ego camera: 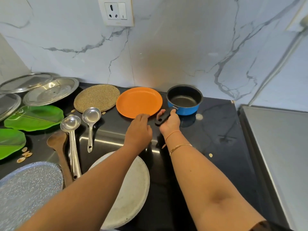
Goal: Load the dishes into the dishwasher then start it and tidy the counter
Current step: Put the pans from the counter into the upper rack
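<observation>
Your right grip [169, 121] is wrapped round the black handle [160, 121] of the blue saucepan [185, 99], which sits on the dark desk [216, 127] by the wall. Your left grip [139, 129] curls its fingers at the near rim of the orange plate [139, 101] just beside the pan. Whether it has hold, I can't tell.

plate [139, 101] left of saucepan [184, 100], ladles [90, 116] further left
</observation>
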`<state>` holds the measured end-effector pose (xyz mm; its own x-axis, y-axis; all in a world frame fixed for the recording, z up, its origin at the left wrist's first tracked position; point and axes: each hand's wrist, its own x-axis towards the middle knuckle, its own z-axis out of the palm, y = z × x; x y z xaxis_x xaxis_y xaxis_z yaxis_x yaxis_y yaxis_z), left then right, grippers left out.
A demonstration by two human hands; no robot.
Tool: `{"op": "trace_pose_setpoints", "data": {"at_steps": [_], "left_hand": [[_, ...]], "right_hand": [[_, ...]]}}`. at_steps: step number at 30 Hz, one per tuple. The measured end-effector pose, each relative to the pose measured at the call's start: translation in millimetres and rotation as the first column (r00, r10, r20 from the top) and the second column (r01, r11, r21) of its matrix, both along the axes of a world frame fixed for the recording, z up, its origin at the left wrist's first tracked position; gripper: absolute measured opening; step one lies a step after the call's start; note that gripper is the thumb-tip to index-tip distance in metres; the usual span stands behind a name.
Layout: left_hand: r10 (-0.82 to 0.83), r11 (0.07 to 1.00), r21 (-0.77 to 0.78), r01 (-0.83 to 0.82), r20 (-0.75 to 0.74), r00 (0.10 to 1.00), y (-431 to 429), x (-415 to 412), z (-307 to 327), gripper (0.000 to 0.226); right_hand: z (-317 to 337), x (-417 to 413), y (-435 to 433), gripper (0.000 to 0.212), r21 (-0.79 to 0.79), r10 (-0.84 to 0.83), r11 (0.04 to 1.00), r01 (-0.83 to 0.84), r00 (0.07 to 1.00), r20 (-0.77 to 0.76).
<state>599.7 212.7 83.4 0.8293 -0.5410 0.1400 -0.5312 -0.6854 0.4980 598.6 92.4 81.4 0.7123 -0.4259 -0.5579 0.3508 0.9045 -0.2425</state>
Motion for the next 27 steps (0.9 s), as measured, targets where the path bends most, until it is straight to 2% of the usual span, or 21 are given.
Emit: {"op": "trace_pose_setpoints", "data": {"at_steps": [4, 9, 14, 19, 22, 27], "left_hand": [[-0.093, 0.996, -0.017, 0.092, -0.032, 0.995, 3, -39, 1, 0.044], [-0.214, 0.975, -0.078, 0.209, -0.056, 0.975, 20, -118, 4, 0.043], [-0.306, 0.943, -0.173, 0.283, -0.124, 0.944, 41, -220, -2, 0.039], [-0.437, 0.881, -0.273, 0.388, -0.152, 0.887, 52, -333, -21, 0.021], [-0.553, 0.822, -0.252, 0.51, -0.139, 0.822, 58, -399, -33, 0.022], [-0.731, 0.682, -0.19, 0.706, -0.158, 0.664, 50, -495, -53, 0.023]], "right_hand": [[0, -49, 7, 0.03, -0.06, 0.058, 0.996, -0.064, 0.993, -0.098], [-14, -141, 27, 0.033, -0.215, 0.039, 0.972, -0.092, 0.97, -0.24], [-10, -263, 62, 0.033, -0.366, -0.097, 0.931, -0.001, 0.964, -0.249], [-9, -384, 97, 0.037, -0.472, -0.256, 0.876, 0.097, 0.923, -0.286], [-9, -452, 106, 0.034, -0.547, -0.417, 0.816, 0.188, 0.846, -0.331], [-18, -562, 110, 0.03, -0.657, -0.62, 0.688, 0.309, 0.72, -0.311]]}}
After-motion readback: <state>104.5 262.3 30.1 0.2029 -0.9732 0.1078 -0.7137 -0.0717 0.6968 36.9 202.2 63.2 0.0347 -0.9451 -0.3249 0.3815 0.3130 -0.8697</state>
